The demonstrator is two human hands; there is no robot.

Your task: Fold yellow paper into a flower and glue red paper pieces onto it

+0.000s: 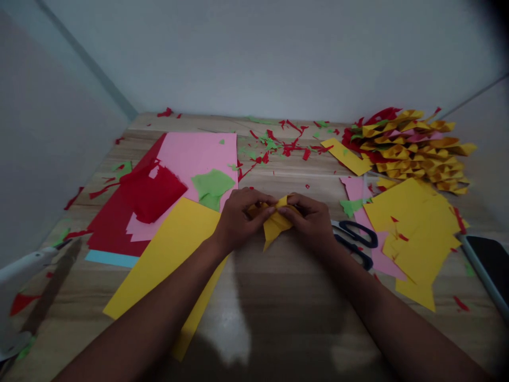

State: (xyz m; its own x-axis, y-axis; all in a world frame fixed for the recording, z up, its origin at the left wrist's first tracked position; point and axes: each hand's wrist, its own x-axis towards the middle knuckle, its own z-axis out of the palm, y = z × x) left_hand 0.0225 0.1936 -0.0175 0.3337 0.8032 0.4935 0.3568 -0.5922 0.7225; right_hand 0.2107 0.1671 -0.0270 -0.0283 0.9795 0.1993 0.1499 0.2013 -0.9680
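My left hand (238, 216) and my right hand (312, 220) meet at the middle of the wooden table (278, 318). Both pinch a small folded piece of yellow paper (275, 225), whose pointed tip hangs down between them. The fingers of both hands are closed on its upper edge. A large yellow sheet (167, 254) lies just left of my left wrist. Black-handled scissors (356, 241) lie right next to my right hand.
Pink (199, 154) and red sheets (131, 212) with a green scrap (212, 187) lie at the left. A heap of folded yellow and red pieces (413, 148) sits at the back right, cut yellow sheets (417, 233) in front of it. A phone (491, 265) lies at the right edge, a glue gun (24, 276) at the left. Red and green scraps litter the back.
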